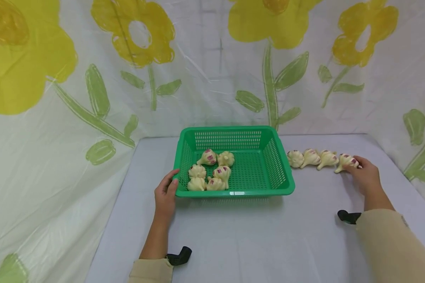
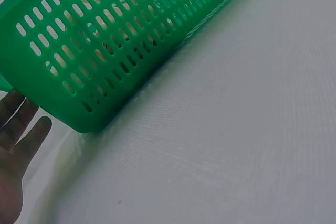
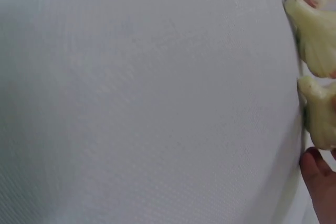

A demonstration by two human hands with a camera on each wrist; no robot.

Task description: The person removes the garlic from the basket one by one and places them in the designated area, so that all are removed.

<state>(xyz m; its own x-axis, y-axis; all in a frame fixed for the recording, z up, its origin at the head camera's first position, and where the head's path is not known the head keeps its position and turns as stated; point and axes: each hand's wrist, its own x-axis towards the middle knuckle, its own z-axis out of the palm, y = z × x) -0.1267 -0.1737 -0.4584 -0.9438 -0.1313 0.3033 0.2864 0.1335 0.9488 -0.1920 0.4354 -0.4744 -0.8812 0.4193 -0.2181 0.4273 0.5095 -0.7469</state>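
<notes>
A green plastic basket (image 1: pixel 233 193) holds several garlic bulbs (image 1: pixel 208 157) grouped toward its left side. My left hand (image 1: pixel 165 198) is at the basket's left rim, fingertips touching it. In the left wrist view its fingers (image 2: pixel 23 119) look nearly straight beside the slotted wall, thumb held apart. To the right of the basket, several more purple-streaked bulbs (image 1: pixel 310 157) lie in a row. My right hand (image 1: pixel 367 175) grips the rightmost garlic bulb (image 1: pixel 346 162), thumb on the near side. Part of that bulb (image 3: pixel 321 119) shows in the right wrist view, at the right edge.
Everything stands on a table with a pale cloth (image 1: pixel 255 239). Behind it hangs a white curtain (image 1: pixel 205 90) with yellow flowers. Black curved pieces (image 1: pixel 180 256) stick out at both wrists by the beige sleeves (image 1: pixel 386 239).
</notes>
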